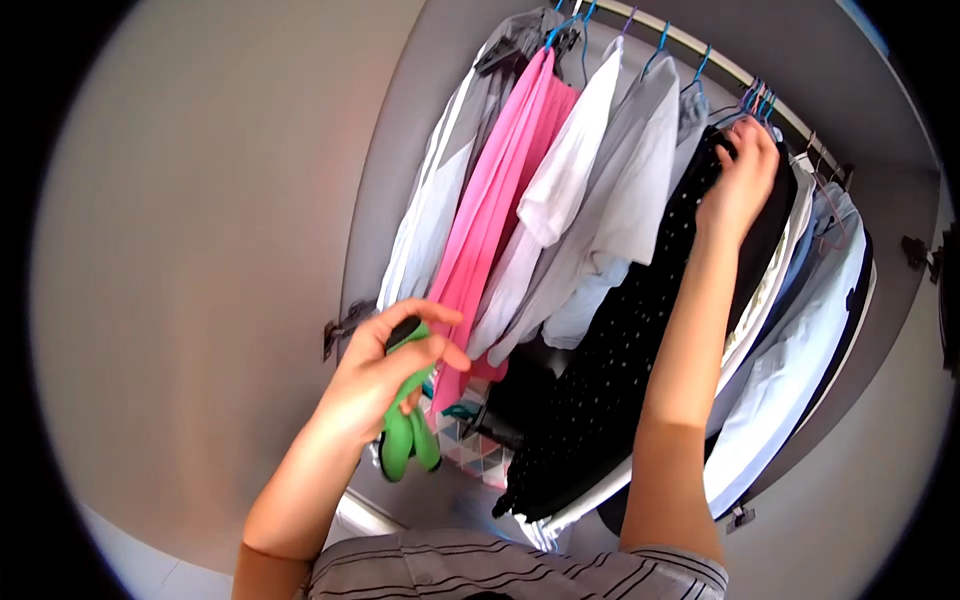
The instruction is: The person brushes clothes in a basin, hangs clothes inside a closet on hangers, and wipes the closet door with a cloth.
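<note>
My left hand [395, 365] is curled around a soft green item with black edges [398, 445], whose rounded ends hang below the palm; its exact kind is unclear. Close beside those fingers hangs a long pink garment [480, 220]. Up near the rail, my right hand [742, 180] has its fingers bent over the top of a black garment with white dots [640, 320]. The fingertips are partly hidden against the dark cloth. Blue and pink hanger hooks [760, 98] are bunched just above this hand.
A curved metal rail [680, 36] crosses the wardrobe with several hung clothes. White and grey shirts [640, 150] hang left of the dotted garment, pale blue clothes [800, 370] to its right. A wardrobe door [220, 250] stands at the left. A patterned item [475, 455] lies low inside.
</note>
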A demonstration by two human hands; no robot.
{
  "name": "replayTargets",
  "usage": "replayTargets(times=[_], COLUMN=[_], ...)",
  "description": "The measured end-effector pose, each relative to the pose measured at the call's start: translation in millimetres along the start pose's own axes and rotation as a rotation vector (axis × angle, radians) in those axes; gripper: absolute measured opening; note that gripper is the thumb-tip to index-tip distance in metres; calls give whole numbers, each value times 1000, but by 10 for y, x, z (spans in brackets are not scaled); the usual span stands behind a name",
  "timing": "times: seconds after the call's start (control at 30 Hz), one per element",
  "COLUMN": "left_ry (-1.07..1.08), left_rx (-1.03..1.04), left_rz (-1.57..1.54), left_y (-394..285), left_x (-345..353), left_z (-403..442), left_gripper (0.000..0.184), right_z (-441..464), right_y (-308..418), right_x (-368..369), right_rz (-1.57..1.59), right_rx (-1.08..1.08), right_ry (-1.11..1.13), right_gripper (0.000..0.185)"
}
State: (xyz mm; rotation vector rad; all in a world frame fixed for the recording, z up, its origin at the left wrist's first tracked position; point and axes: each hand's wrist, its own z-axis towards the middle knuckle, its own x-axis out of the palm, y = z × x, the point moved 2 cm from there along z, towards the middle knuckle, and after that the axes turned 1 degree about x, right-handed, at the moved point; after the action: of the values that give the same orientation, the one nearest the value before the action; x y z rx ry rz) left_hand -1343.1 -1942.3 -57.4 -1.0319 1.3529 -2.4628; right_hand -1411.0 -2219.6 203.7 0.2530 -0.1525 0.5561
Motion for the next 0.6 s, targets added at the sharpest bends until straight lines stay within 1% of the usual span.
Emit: replayTargets(times=[0.03,0.07,0.13,0.2,0.27,0.3,0.33,0.37,0.4,0.43,0.47,0.53,0.6], left_ry=[-116,-207,-322,-337,-334,-350,-366,-364,-467,-559,-445,-422,-461], left_rx=[42,90,176,238,292,340,388,334,512,694,786,919,883], left_rz=[73,127,160,194,124,110,98,123,197,276,297,375,443], left_y=[-23,-8,220,485,711,754,797,879,914,945,971,1023,1084], left_x=[-7,-37,-152,-266,-318,-302,-273,-250,-239,-238,-284,-385,-506], left_z=[-78,-150,-148,-309,-424,-420,-410,-402,-429,-471,-511,-547,-599], left_gripper=[20,17,15,16,21,26,32,32,38,44,51,53,53], right_z=[-298,-584,-1285,-2063,-2541,-2686,-2800,-2886,-2976,-3093,-3174,-3316,-3451], right_y=[324,545,735,951,1026,988,896,742,598,498,411,326,279], right_x=[-69,-187,-471,-849,-1212,-1347,-1459,-1602,-1783,-1968,-2145,-2390,-2504], right_rz=[50,59,33,-122,-159,-189,-193,-207,-221,-226,-223,-213,-233], right_rx=[-49,-109,-193,-288,-366,-336,-256,-139,-23,185,358,494,526], right_ry=[28,85,199,224,326,313,265,218,169,98,24,-52,-67], right_gripper=[27,25,19,20,23,24,21,21,20,20,19,17,16])
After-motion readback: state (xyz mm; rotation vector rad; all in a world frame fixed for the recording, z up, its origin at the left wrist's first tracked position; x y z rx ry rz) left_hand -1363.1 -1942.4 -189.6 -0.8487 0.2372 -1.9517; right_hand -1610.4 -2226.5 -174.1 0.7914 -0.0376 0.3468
